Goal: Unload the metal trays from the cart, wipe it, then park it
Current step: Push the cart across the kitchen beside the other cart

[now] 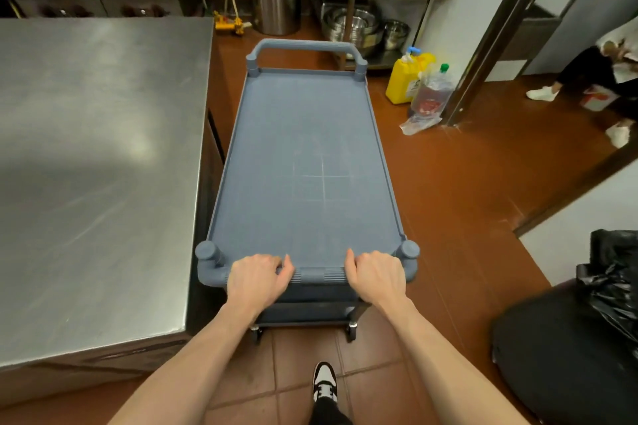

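One blue plastic cart point(303, 162), two hands on it: left hand point(257, 274) and right hand point(376, 272) both curl around the near handle point(317, 275). Its top shelf sits right beside the steel worktable's point(96, 155) right edge, on the red tile floor point(459, 183).

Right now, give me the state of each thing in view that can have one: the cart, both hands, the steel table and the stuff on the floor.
Cart: top shelf bare, no trays.
Left hand: gripping the near handle.
Right hand: gripping the same handle.
Steel table: top bare, beside the cart.
Yellow jug: upright on the floor, pump fitted.
Green-capped bottle: upright, capped.
Black bag: crumpled.
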